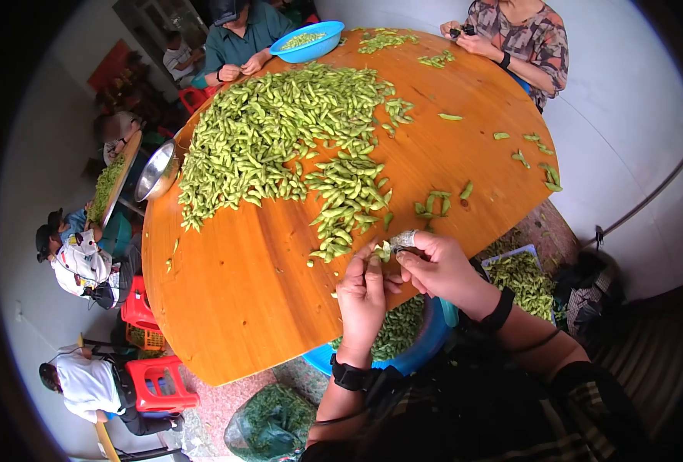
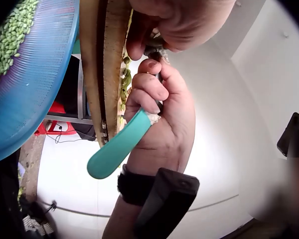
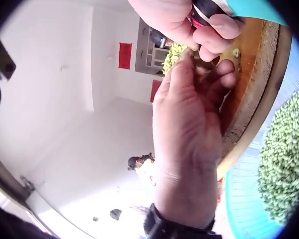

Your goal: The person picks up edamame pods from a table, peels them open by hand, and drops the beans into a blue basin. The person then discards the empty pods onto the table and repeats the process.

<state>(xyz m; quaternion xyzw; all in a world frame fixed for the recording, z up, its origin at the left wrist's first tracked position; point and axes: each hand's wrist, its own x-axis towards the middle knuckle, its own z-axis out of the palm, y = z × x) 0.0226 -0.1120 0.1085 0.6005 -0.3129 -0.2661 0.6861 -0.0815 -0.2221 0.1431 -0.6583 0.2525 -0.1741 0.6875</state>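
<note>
At the near edge of the round table, my left hand (image 1: 361,299) pinches a green soybean pod (image 1: 382,252) between thumb and fingers. The pod looks split, pale inside. My right hand (image 1: 443,269) meets it from the right, fingertips right at the pod. In the left wrist view the right hand's fingers curl round a tool with a teal handle (image 2: 120,144); its working end is hidden among the fingers. A pale wrapping (image 1: 403,240) covers one right fingertip. Under the hands, below the table edge, stands a blue basin (image 1: 317,358) of shelled green beans (image 3: 289,159).
A large heap of soybean pods (image 1: 272,131) covers the wooden table (image 1: 234,308), with a smaller pile nearer me. Two people sit across, beside a blue bowl (image 1: 311,48). A crate of pods (image 1: 522,285) and a filled plastic bag (image 1: 268,423) stand on the floor; red stools (image 1: 157,385) at left.
</note>
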